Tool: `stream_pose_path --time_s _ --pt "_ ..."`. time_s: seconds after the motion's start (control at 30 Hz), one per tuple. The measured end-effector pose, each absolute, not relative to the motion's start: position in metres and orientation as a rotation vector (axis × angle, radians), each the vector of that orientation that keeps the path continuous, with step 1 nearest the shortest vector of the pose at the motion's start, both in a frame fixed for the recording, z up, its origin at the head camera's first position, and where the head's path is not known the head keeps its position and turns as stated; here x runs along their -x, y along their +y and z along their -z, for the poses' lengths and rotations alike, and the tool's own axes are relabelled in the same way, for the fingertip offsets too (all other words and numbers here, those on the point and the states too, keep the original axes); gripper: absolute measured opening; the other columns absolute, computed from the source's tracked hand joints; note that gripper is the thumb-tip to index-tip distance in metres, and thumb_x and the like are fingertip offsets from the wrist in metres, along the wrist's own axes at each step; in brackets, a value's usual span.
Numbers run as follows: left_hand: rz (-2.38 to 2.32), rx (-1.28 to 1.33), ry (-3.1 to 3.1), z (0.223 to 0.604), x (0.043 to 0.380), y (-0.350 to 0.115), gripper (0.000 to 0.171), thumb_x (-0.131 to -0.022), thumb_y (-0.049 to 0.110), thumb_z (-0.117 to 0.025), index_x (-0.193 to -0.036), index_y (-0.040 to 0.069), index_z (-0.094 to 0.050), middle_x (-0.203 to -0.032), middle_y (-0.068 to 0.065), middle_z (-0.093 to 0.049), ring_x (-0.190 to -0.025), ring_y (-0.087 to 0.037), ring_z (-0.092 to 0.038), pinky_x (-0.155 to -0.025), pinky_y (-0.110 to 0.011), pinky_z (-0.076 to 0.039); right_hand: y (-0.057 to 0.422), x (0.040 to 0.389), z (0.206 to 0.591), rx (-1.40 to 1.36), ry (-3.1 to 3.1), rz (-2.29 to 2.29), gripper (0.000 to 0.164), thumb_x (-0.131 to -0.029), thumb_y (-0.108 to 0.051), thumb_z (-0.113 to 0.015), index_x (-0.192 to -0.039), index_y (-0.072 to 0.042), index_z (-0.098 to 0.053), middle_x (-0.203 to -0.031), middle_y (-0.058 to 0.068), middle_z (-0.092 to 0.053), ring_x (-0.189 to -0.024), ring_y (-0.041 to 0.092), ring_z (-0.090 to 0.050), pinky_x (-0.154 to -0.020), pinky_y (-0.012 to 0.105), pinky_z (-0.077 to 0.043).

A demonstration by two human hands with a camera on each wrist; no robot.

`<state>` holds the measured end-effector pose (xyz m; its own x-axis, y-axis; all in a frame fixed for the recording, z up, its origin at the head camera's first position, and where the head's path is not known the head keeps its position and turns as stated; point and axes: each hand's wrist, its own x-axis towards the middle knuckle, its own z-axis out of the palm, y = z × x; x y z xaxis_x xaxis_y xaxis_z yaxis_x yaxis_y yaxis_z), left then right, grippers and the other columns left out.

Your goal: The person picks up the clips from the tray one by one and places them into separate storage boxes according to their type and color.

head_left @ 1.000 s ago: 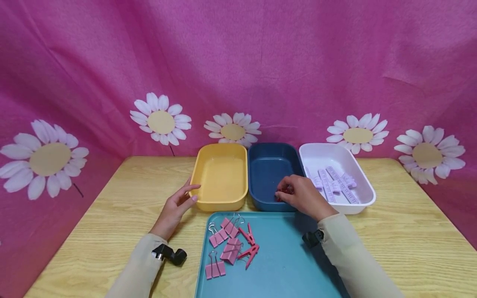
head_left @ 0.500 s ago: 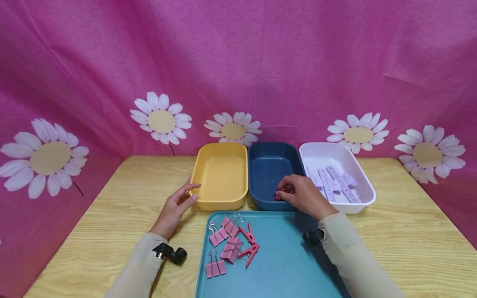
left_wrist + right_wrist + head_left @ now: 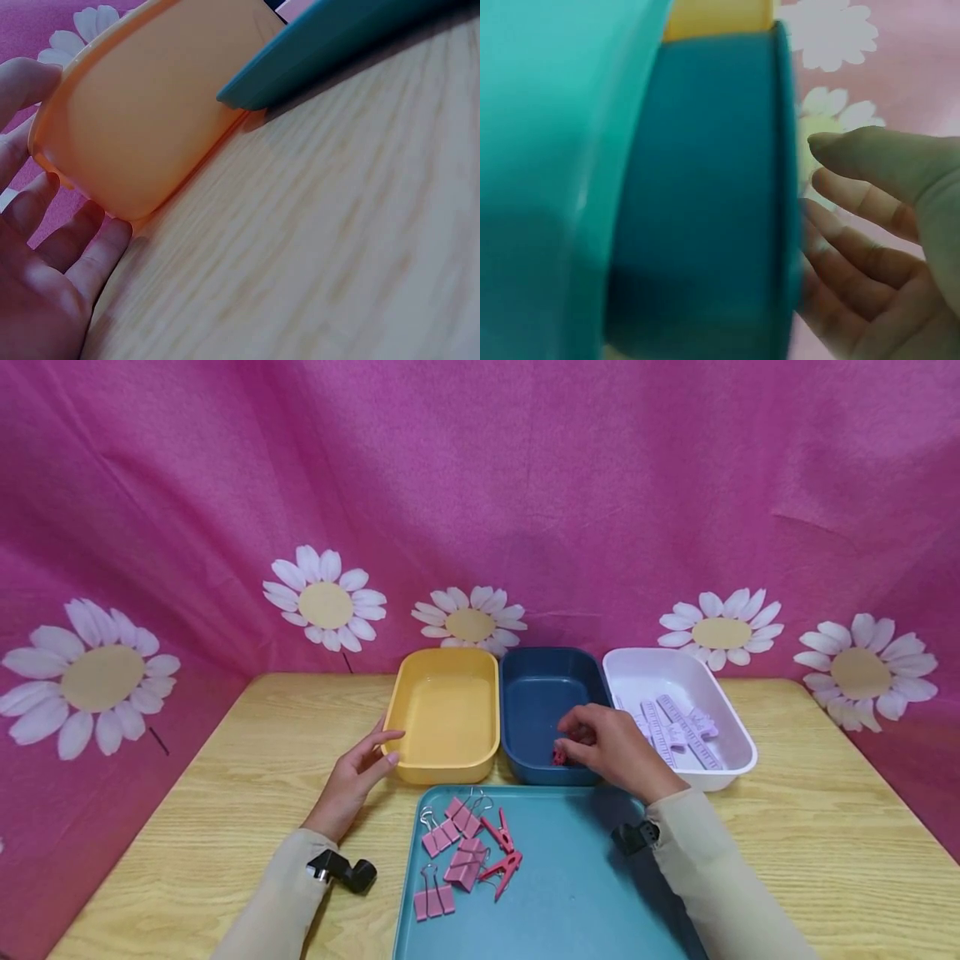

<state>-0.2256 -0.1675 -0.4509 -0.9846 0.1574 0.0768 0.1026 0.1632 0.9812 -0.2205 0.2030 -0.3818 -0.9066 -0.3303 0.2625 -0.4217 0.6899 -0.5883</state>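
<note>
My right hand (image 3: 617, 750) is over the front of the navy bin (image 3: 551, 681), thumb and fingertips apart in the right wrist view. A small red object (image 3: 558, 753) shows just below the fingertips, inside this bin; its kind is too small to make out. My left hand (image 3: 351, 785) rests at the left side of the yellow bin (image 3: 446, 710), with two fingertips at the rim and other fingers along the outer wall in the left wrist view. Several pink binder clips (image 3: 433, 902) and two red clothespins (image 3: 501, 870) lie on the teal tray (image 3: 577, 893).
To the right stands a white bin (image 3: 731, 735) holding several lilac pieces with ruler-like markings (image 3: 688, 729). The three bins stand side by side behind the tray on a wooden table (image 3: 832, 827). A pink flowered cloth (image 3: 570, 502) hangs behind.
My right fingers have spread from their pinch, leaving the red object below them, and the hand has shifted slightly right. My left hand has stayed at the yellow bin.
</note>
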Motion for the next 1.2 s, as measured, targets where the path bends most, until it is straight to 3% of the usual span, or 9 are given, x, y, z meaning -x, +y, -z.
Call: stream_pose_path --time_s 0.23,0.43,0.67,0.83,1.2 --pt "-2.012 -0.287 2.35 0.453 0.225 -0.169 0.043 -0.094 0.033 -0.063 -0.133 0.016 -0.057 -0.157 0.013 -0.023 -0.145 -0.013 -0.016 -0.118 -0.041 -0.019 0.187 0.202 0.362 -0.712 -2.675 -1.016 0.023 -0.082 -0.017 -0.078 -0.102 -0.011 -0.07 -0.09 -0.003 -0.066 -0.077 0.011 -0.062 -0.066 0.025 -0.056" --pt "-1.985 -0.223 2.349 0.453 0.223 -0.169 0.043 -0.093 0.036 -0.064 -0.133 0.021 -0.057 -0.157 0.014 -0.021 -0.146 -0.013 -0.016 -0.118 -0.041 -0.019 0.174 0.191 0.352 -0.779 -2.657 -1.046 0.025 -0.081 -0.018 -0.079 -0.104 -0.013 -0.07 -0.094 -0.002 -0.068 -0.081 0.01 -0.061 -0.066 0.024 -0.055" --pt "-1.985 -0.215 2.328 0.438 0.219 -0.164 0.042 -0.095 0.027 -0.063 -0.134 0.016 -0.056 -0.159 0.008 -0.02 -0.146 -0.017 -0.015 -0.117 -0.041 -0.019 0.164 0.18 0.346 -0.957 -2.725 -1.019 0.024 -0.082 -0.023 -0.078 -0.104 -0.02 -0.07 -0.094 -0.01 -0.065 -0.083 0.008 -0.061 -0.07 0.029 -0.056" --pt "-1.97 -0.206 2.343 0.45 0.226 -0.167 0.044 -0.093 0.037 -0.064 -0.133 0.022 -0.057 -0.157 0.016 -0.02 -0.146 -0.014 -0.015 -0.117 -0.041 -0.02 0.161 0.173 0.354 -1.123 -2.843 -0.951 0.026 -0.082 -0.025 -0.078 -0.106 -0.023 -0.068 -0.097 -0.015 -0.063 -0.087 0.008 -0.059 -0.076 0.03 -0.055" --pt "-1.983 -0.245 2.374 0.453 0.226 -0.169 0.043 -0.092 0.037 -0.065 -0.132 0.023 -0.058 -0.157 0.015 -0.023 -0.145 -0.014 -0.019 -0.117 -0.041 -0.021 0.16 0.164 0.368 -1.249 -2.969 -0.966 0.027 -0.083 -0.019 -0.077 -0.108 -0.018 -0.069 -0.101 -0.004 -0.066 -0.091 0.012 -0.061 -0.079 0.032 -0.056"
